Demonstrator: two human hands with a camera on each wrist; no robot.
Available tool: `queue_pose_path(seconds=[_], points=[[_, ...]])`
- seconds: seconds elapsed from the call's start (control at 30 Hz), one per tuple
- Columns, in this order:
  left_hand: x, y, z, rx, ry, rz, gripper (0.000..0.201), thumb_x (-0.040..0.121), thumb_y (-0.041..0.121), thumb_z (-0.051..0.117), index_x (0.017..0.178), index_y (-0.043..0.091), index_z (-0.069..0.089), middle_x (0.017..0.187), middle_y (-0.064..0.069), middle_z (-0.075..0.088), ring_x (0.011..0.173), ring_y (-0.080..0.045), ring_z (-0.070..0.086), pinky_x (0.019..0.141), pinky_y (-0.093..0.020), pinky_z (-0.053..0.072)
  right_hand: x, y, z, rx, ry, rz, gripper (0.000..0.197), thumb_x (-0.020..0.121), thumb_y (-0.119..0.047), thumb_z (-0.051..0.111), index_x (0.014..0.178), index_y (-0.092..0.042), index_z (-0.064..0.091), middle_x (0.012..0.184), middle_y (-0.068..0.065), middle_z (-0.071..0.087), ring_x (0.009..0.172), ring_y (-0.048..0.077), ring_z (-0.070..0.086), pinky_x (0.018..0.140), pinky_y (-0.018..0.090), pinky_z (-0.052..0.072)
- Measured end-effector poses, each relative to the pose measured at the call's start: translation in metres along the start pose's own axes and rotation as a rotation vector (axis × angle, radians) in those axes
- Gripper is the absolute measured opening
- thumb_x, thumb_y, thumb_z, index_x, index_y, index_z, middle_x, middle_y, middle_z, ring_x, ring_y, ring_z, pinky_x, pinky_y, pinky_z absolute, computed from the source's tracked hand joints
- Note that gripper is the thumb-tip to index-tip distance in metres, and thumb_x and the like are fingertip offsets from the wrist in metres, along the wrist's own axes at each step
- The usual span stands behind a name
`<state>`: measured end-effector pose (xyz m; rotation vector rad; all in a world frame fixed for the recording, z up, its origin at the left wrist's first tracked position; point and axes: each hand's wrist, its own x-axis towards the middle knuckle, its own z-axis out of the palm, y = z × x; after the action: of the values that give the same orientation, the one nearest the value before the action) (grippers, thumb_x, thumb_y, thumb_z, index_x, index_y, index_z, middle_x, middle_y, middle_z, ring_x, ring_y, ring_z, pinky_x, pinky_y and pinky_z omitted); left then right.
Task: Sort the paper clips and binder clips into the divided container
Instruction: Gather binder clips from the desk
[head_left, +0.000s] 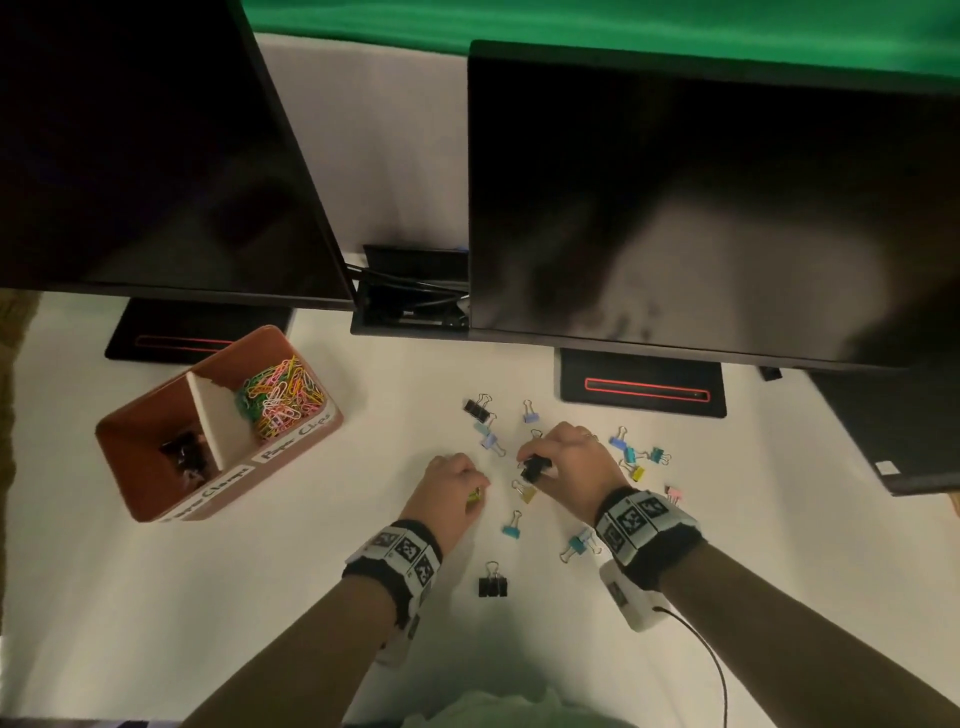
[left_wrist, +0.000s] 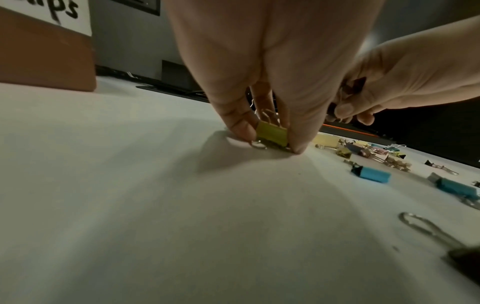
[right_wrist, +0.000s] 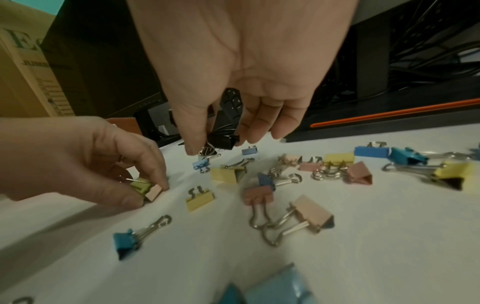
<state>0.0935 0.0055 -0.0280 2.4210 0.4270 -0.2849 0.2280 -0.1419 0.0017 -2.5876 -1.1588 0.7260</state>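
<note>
Binder clips (head_left: 524, 470): approx 16 loose on white desk (head_left: 260, 597) in head view, scattered btwn and round both hands; 2 black seen lying free, one at far edge of scatter (head_left: 476, 408), one nearest the person (head_left: 492, 585); rest blue, teal, yellow, pink; exact count unsure, some hidden under R hand.
L hand (head_left: 453, 480): fingertips down on desk, thumb and fingers pinching a yellow clip (left_wrist: 272, 133); R wrist view shows a pink clip (right_wrist: 153, 192) touching it in the same pinch.
R hand (head_left: 563, 457): raised off desk, thumb and finger pinching a black clip (right_wrist: 223, 141), other fingers loosely curled.
Container (head_left: 156, 499): brown box, well L of scatter; 1 white divider (head_left: 215, 426), 2 compartments; far one holds heap of coloured paper clips (head_left: 280, 397), too many to count; near one holds dark clips (head_left: 184, 457), number unclear; 2 handwritten labels on front wall.
Surroundings: 2 dark monitors (head_left: 701, 208) overhang back of desk; 2 black stands w/ red line (head_left: 644, 388); cable tray (head_left: 410, 296) btwn them; tagged wristbands on both wrists; cable (head_left: 711, 670) trails from R wrist.
</note>
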Motion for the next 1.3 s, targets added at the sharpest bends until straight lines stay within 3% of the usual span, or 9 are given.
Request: queue_pose_path(seconds=[0.17,0.33,0.53,0.6,0.7,0.87,0.97,1.17,1.3], points=[[-0.006,-0.012,-0.007,-0.05,0.072,-0.039,0.023,0.081,0.021,0.063,0.103,0.015,0.065,0.106,0.0,0.059,0.102,-0.017,0.046,0.094,-0.031,0.044,-0.003,-0.008,-0.003,0.018,0.023,-0.07,0.026,0.084,-0.032,0.062,0.109,-0.035,0.059,0.105,-0.003,0.06,0.097,0.019,0.054,0.084,0.035,0.05],[-0.035,-0.028,-0.052,-0.206,0.293,-0.066,0.021,0.075,0.014,0.072,0.095,0.014,0.069,0.097,0.001,0.063,0.09,-0.017,0.055,0.083,-0.032,0.05,0.009,-0.049,-0.01,0.09,0.005,-0.227,0.026,0.084,-0.028,0.064,0.109,-0.033,0.062,0.104,-0.001,0.061,0.097,0.018,0.056,0.085,0.034,0.05],[-0.099,-0.08,-0.144,-0.218,0.67,-0.222,0.016,0.076,0.014,0.072,0.091,0.017,0.067,0.096,0.002,0.06,0.081,-0.012,0.058,0.073,-0.018,0.046,0.043,-0.157,-0.014,0.166,-0.081,-0.479,0.028,0.086,-0.031,0.062,0.114,-0.032,0.06,0.109,0.0,0.057,0.102,0.017,0.053,0.091,0.029,0.043],[-0.116,-0.104,-0.167,-0.252,0.757,-0.34,0.016,0.076,0.015,0.072,0.091,0.015,0.067,0.096,-0.001,0.062,0.082,-0.016,0.061,0.075,-0.024,0.05,0.056,-0.201,-0.012,0.193,-0.103,-0.548,0.027,0.087,-0.031,0.061,0.114,-0.034,0.059,0.111,-0.001,0.056,0.104,0.017,0.052,0.09,0.029,0.043],[-0.13,-0.144,-0.186,-0.476,0.783,-0.512,0.017,0.078,0.023,0.071,0.093,0.016,0.068,0.095,-0.005,0.068,0.085,-0.018,0.065,0.082,-0.036,0.054,0.072,-0.264,-0.001,0.196,-0.133,-0.626,0.028,0.089,-0.03,0.056,0.116,-0.035,0.052,0.111,0.0,0.056,0.1,0.019,0.053,0.087,0.038,0.049],[-0.138,-0.174,-0.203,-0.68,0.674,-0.576,0.029,0.085,0.056,0.045,0.082,0.034,0.064,0.1,-0.003,0.067,0.099,-0.023,0.063,0.094,-0.049,0.049,0.088,-0.325,0.017,0.232,-0.186,-0.501,0.054,0.09,-0.039,0.053,0.139,-0.032,0.03,0.127,0.006,0.058,0.107,0.024,0.06,0.087,0.043,0.054],[-0.136,-0.165,-0.207,-0.666,0.613,-0.503,0.04,0.082,0.066,0.038,0.093,0.037,0.063,0.107,0.0,0.066,0.102,-0.017,0.061,0.095,-0.041,0.048,0.087,-0.316,0.018,0.272,-0.193,-0.469,0.053,0.09,-0.04,0.053,0.138,-0.03,0.031,0.123,0.003,0.058,0.103,0.018,0.06,0.084,0.037,0.054],[-0.104,-0.118,-0.189,-0.466,0.546,-0.249,0.018,0.093,0.027,0.049,0.103,0.025,0.064,0.102,0.011,0.06,0.096,0.003,0.055,0.081,-0.006,0.038,0.064,-0.215,0.011,0.259,-0.116,-0.338,0.036,0.09,-0.038,0.054,0.125,-0.032,0.047,0.11,-0.008,0.056,0.068,-0.004,0.043,0.074,0.023,0.043],[-0.069,-0.075,-0.152,-0.567,0.334,-0.091,0.023,0.089,0.018,0.058,0.11,0.027,0.059,0.113,0.012,0.054,0.103,-0.001,0.055,0.084,-0.013,0.047,0.039,-0.119,0.005,0.194,0.047,-0.112,0.029,0.086,-0.029,0.062,0.115,-0.027,0.056,0.106,-0.004,0.055,0.085,0.008,0.051,0.083,0.029,0.047]])
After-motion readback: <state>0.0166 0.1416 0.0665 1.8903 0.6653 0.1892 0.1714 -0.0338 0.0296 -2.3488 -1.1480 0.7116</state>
